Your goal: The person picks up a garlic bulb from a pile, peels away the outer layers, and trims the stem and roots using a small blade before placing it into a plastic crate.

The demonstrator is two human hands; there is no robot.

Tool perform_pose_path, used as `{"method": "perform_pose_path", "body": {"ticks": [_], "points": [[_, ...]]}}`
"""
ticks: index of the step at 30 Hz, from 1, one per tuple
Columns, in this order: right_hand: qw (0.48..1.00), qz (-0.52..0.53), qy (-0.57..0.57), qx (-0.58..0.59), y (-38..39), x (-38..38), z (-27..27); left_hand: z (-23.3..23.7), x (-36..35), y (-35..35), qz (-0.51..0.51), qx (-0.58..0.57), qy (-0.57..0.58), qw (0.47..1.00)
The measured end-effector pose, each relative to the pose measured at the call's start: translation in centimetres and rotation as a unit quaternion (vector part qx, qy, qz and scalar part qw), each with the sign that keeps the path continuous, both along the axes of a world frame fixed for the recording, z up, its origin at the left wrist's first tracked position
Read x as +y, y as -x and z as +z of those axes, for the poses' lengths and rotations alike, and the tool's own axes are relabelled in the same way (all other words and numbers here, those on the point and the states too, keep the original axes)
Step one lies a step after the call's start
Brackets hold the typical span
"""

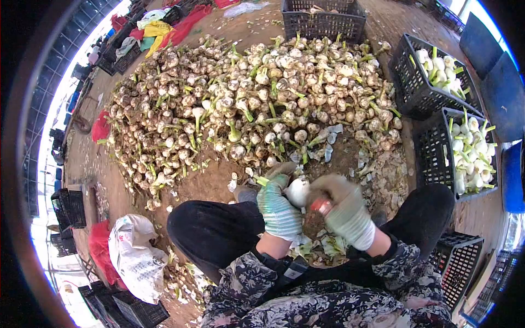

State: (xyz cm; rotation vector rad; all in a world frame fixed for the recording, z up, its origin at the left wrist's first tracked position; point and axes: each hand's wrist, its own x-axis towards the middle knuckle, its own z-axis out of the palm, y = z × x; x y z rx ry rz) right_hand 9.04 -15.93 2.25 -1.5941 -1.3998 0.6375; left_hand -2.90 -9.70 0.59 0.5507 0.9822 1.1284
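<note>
My left hand (279, 205), in a striped glove, is closed around a white garlic bulb (298, 192) whose green stem sticks out to the left. Close against the bulb's right side is my right hand (344, 210), gloved and smeared by motion. Its fingers are wrapped round a small tool with a red handle (321, 206); any blade is hidden or blurred. Beyond both hands spreads a large heap of unpeeled garlic (262, 98), dirty bulbs with cut green stems. Peeled skins (328, 246) lie on the ground beneath my hands.
Two black crates of clean white garlic stand at the right, one farther (404, 82) and one nearer (435, 153). Another black crate (322, 24) is behind the heap. A white sack (136, 257) sits left of my knee (213, 229). Stacked crates (68, 208) stand farther left.
</note>
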Motion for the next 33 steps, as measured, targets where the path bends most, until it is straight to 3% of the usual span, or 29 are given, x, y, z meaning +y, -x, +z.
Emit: {"method": "perform_pose_path", "body": {"ticks": [2, 3, 5, 7, 9, 11, 12, 13, 15, 17, 19, 22, 23, 25, 26, 27, 28, 31, 32, 33], "points": [[0.973, -0.122, 0.052, 0.186, -1.4, 0.3, 0.0, 0.5, 0.0, 0.5, -0.003, -0.030, 0.016, 0.999], [0.977, -0.115, 0.065, 0.165, -2.7, 0.4, -1.4, 1.1, 0.2, 0.5, -0.007, -0.063, 0.029, 0.998], [0.976, -0.007, 0.105, 0.191, -3.4, -0.3, -3.5, 1.6, 0.1, 0.4, -0.026, -0.104, 0.044, 0.993], [0.976, 0.021, 0.080, 0.203, -2.4, -0.2, -3.3, 1.1, -0.3, -0.3, -0.019, 0.000, -0.061, 0.998], [0.975, 0.052, 0.049, 0.211, -1.8, 0.5, -2.3, 0.8, -0.4, -0.4, -0.046, 0.037, -0.055, 0.997], [0.987, 0.118, -0.006, 0.109, -1.4, 0.7, -0.8, 1.8, -0.6, -0.5, -0.078, 0.091, -0.071, 0.990], [0.968, 0.142, 0.005, 0.208, -1.4, 1.0, -1.2, 2.0, -0.7, -0.3, -0.067, 0.043, -0.048, 0.996], [0.968, 0.142, 0.005, 0.208, -2.0, 0.8, -1.0, 1.8, -0.5, 0.0, -0.066, 0.043, -0.049, 0.996], [0.945, 0.151, 0.159, 0.244, -3.3, 0.7, 0.3, 1.1, -0.2, 0.3, -0.082, 0.012, -0.018, 0.996], [0.941, 0.155, 0.154, 0.259, -3.3, 0.4, 0.5, 1.1, -0.4, -0.1, -0.072, 0.024, -0.033, 0.997], [0.905, 0.095, 0.170, 0.378, -3.0, 0.0, 0.1, 1.4, -0.5, -0.7, -0.031, 0.064, -0.071, 0.995], [0.949, 0.004, 0.118, 0.294, -1.3, -0.8, 0.2, 1.9, -0.5, -0.7, -0.023, 0.086, -0.081, 0.993], [0.949, 0.005, 0.118, 0.293, -0.1, -0.9, 0.4, 1.9, -0.6, -0.7, -0.010, 0.077, -0.082, 0.994], [0.927, -0.094, 0.096, 0.351, 3.0, -1.0, 1.0, 1.3, -0.9, -1.0, -0.009, 0.071, -0.094, 0.993], [0.937, -0.151, -0.016, 0.315, 4.2, -0.6, -1.5, 0.9, -1.4, -1.2, 0.000, 0.132, -0.203, 0.970], [0.937, -0.152, -0.017, 0.314, 4.5, -0.2, -1.1, 1.1, -1.7, -1.7, 0.009, 0.190, -0.309, 0.932], [0.946, -0.168, -0.040, 0.274, 4.4, 0.4, -0.4, 2.2, -2.4, -2.1, 0.013, 0.166, -0.251, 0.954], [0.960, -0.205, -0.050, 0.183, 4.0, 2.0, -0.8, 1.6, -1.6, -1.5, 0.017, 0.169, -0.277, 0.946], [0.919, -0.202, 0.046, 0.335, 3.3, 2.8, -1.9, 2.0, -1.6, -1.3, -0.010, 0.107, -0.231, 0.967], [0.846, -0.194, 0.139, 0.477, 2.5, 3.5, -2.6, 1.7, -1.6, -1.4, -0.013, 0.106, -0.231, 0.967]]}}
